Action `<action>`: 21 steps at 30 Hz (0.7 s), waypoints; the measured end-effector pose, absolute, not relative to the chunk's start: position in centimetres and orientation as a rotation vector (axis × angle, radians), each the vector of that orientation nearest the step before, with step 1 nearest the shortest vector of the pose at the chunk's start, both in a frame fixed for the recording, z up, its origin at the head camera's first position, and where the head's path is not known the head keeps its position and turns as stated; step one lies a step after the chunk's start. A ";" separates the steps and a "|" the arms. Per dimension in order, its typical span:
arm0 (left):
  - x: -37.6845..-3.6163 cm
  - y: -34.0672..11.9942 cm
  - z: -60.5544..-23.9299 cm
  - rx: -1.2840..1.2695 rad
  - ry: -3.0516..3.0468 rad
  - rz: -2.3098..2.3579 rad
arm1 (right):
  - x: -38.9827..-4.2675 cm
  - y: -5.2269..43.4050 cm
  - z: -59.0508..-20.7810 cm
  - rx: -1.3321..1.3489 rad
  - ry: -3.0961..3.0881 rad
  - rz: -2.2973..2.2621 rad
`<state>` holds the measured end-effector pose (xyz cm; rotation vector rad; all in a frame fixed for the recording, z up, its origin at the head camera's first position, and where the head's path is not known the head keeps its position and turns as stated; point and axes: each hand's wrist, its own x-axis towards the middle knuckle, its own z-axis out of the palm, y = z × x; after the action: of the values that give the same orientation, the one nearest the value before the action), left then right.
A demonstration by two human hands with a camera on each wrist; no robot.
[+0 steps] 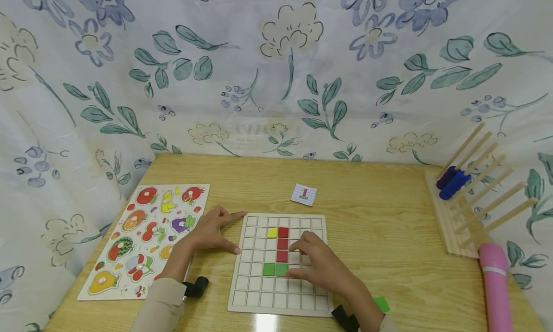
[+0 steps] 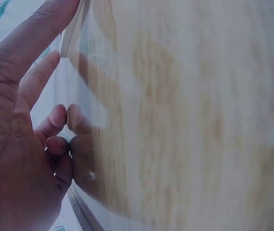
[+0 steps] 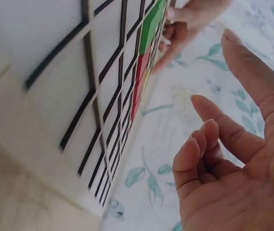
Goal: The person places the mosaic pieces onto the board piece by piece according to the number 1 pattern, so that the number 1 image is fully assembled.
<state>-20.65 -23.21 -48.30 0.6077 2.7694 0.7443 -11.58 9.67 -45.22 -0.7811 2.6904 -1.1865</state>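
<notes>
A white grid board (image 1: 253, 299) lies on the wooden table. On it, several red square tiles (image 1: 282, 244) form a column, with green square tiles (image 1: 269, 269) at its lower end. A yellow piece with a slanted side (image 1: 271, 233) sits left of the top red tile. My left hand (image 1: 207, 232) steadies the board's left side, index finger at the top corner and thumb on the edge lower down. My right hand (image 1: 323, 265) hovers over the board beside the tiles. Its thumb and index finger (image 3: 209, 110) are apart, with nothing between them.
A small pattern card (image 1: 304, 194) lies behind the board. Left is a fruit puzzle board (image 1: 142, 240); right, a wooden peg rack (image 1: 445, 221) with blue pieces and a pink microphone-shaped object (image 1: 495, 284). A loose green tile (image 1: 382, 303) shows by my right forearm.
</notes>
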 end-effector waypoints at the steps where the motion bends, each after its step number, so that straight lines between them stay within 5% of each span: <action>1: -20.6 -23.2 -48.3 0.609 2.771 0.743 | -11.5 10.0 -45.2 -0.770 2.694 -1.200; 21: -20.5 -23.3 -48.0 0.614 2.772 0.724 | -9.3 15.7 -45.3 -0.468 2.757 -1.401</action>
<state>-20.49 -23.27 -48.00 0.6143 2.7716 0.7240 -9.25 15.67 -45.32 -0.4680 2.7574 -1.4010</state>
